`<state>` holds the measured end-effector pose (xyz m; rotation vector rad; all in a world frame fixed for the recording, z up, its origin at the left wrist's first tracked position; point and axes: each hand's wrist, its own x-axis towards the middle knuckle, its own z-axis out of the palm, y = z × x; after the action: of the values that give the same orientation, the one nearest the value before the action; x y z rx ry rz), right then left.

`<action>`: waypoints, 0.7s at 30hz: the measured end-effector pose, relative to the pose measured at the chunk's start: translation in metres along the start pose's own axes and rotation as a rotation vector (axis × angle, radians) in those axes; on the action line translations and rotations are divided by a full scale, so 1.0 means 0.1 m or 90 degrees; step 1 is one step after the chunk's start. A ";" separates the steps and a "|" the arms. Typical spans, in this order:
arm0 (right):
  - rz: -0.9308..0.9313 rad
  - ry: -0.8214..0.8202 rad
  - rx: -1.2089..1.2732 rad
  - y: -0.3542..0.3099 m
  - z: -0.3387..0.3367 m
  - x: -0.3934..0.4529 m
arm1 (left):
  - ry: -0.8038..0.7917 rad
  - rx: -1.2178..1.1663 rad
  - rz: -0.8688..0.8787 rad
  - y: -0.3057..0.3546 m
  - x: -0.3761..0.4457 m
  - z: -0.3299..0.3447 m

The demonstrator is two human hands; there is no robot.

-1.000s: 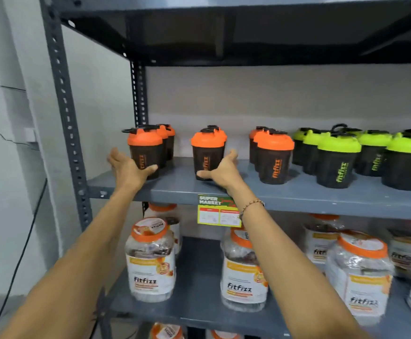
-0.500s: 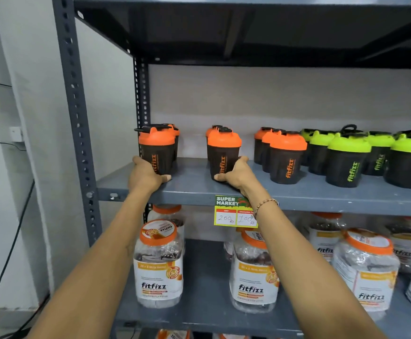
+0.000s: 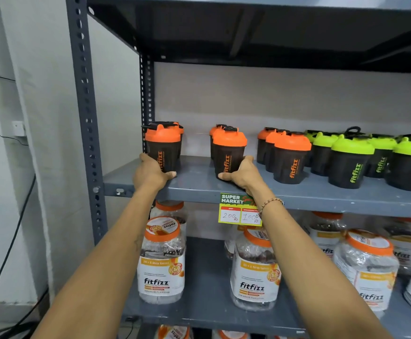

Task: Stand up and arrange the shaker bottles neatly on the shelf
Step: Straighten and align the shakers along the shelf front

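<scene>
Aligning step. Left hand (image 3: pixel 150 173) wraps base of far-left orange shaker (image 3: pixel 163 148); right hand (image 3: pixel 242 176) wraps next orange shaker (image 3: pixel 229 152). Both upright, near shelf (image 3: pixel 199 187) front edge. Fingers mostly hidden, probably clasped. Next: square rows, even gaps.

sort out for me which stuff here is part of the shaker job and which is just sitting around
Part of the job:
- orange-lid shakers, front ones held by the left hand and right hand
- third orange-lid row
- green-lid shakers
- shelf they stand on

Just there:
- fitfizz jars on the shelf below
- price tag
- wall cable
</scene>
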<state>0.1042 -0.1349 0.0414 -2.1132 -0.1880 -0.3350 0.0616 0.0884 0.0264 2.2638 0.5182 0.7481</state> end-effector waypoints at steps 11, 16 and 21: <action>-0.013 -0.007 -0.022 0.00 -0.02 -0.02 | 0.003 0.003 -0.016 0.05 -0.03 -0.01; -0.011 -0.008 -0.021 0.00 -0.02 -0.02 | 0.025 -0.007 -0.047 0.08 -0.03 -0.01; -0.012 -0.008 -0.029 -0.01 -0.02 -0.03 | 0.030 -0.002 -0.053 0.08 -0.04 0.00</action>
<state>0.1007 -0.1360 0.0424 -2.1608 -0.2107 -0.3399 0.0594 0.0809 0.0304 2.2112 0.6295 0.7604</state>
